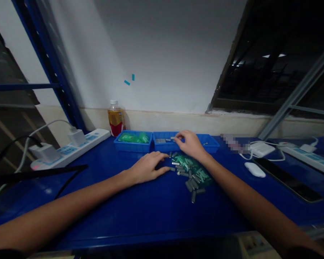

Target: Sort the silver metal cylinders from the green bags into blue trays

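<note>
A loose heap of small grey metal cylinders (pixel 193 184) lies on the blue table, partly on and beside a green plastic bag (pixel 187 162). My left hand (pixel 148 167) rests at the heap's left side, thumb and forefinger apart, their tips by a few of the cylinders. Over the right blue bin (pixel 167 146), my right hand (pixel 189 144) has its fingers pinched on what looks like one metal cylinder (pixel 173 138). More cylinders (pixel 160 140) lie in rows in that bin's left part. The fingertips hide part of the pinched piece.
A left blue bin (pixel 133 146) holds green bags (pixel 135 137). Behind it stands a drink bottle (pixel 115 118). White power strips (pixel 72 149) with plugs and cables lie at both sides. On the right are a phone (pixel 288 180), a white case (pixel 255 169) and a white adapter (pixel 261 148).
</note>
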Tool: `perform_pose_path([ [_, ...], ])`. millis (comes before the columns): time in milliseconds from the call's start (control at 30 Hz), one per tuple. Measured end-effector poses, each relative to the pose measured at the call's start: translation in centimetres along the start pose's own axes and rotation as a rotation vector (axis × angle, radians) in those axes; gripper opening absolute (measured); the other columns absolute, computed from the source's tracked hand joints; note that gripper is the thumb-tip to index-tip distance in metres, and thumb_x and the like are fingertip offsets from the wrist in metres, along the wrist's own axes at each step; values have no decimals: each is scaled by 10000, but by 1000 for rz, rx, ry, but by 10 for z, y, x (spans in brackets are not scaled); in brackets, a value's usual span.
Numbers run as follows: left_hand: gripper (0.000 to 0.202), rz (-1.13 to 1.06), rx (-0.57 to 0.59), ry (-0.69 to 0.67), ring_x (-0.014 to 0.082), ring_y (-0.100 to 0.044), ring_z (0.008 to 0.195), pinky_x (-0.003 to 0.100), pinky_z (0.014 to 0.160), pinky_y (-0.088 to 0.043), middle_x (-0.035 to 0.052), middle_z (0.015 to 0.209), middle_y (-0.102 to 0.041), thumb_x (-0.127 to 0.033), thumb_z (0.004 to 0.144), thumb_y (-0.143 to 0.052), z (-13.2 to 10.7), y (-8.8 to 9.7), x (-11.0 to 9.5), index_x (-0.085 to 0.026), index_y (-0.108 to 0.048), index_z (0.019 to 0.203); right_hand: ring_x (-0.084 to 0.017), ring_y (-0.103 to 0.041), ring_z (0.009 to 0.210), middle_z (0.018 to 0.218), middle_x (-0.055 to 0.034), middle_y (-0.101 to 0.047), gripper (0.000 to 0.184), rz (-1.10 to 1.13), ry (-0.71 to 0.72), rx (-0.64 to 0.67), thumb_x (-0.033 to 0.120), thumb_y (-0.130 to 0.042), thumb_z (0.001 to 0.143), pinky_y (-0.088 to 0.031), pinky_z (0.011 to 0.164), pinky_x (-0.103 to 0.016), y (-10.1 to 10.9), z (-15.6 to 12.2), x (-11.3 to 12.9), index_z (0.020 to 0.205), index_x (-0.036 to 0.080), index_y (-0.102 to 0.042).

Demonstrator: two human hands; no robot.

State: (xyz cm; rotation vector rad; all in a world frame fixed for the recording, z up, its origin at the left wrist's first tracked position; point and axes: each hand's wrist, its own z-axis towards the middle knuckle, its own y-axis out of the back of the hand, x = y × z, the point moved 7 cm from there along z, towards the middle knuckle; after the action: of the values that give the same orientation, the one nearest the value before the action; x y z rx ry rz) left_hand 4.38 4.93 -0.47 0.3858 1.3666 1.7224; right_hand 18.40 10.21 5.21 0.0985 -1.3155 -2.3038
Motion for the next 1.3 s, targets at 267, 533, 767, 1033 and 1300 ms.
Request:
perform_pose_path([
  [267, 189, 62, 52, -52, 202, -533, 909, 329, 779, -401, 40, 961, -592, -349, 921, -468, 1, -7, -10, -201, -579, 960, -190, -673, 785, 844, -87, -728, 160, -230, -80, 531, 286, -660, 781, -447, 622, -209, -65, 63, -26, 843, 161, -738],
  [533, 172, 39, 31, -38, 195, -526, 900, 324, 791, -396, 43, 932, -589, -325, 930, -450, 0, -6, -8, -187, -551, 942, -331, -633, 1006, 1042, -240, -666, 300, -382, 63, 542, 178, -727, 719, -487, 828, -341, -81, 72, -7, 997, 67, -708],
  [767, 200, 16, -67, 23, 193, -535, 864, 333, 791, -417, 59, 935, -602, -320, 945, -414, 0, 0, 0, -175, -551, 937, -305, -645, 941, 972, -221, -684, 383, -345, 48, 402, 407, -580, 862, -478, 791, -336, -47, 63, -5, 973, 59, -696],
  [1033, 270, -146, -202, 100, 180, -538, 771, 302, 723, -429, 46, 794, -581, -298, 955, -336, 5, 6, 14, -168, -518, 802, -227, -549, 891, 914, -93, -650, 189, 112, 407, 19, 253, -576, 863, -449, 823, -352, -6, -49, 60, 1003, 130, -611],
  [1300, 337, -207, -199, 139, 185, -558, 777, 305, 731, -439, 43, 793, -591, -346, 956, -291, 5, 9, 15, -168, -534, 805, -206, -555, 812, 847, -81, -649, 96, 243, 348, -67, 204, -535, 893, -439, 763, -322, -15, -55, 57, 901, 145, -610],
])
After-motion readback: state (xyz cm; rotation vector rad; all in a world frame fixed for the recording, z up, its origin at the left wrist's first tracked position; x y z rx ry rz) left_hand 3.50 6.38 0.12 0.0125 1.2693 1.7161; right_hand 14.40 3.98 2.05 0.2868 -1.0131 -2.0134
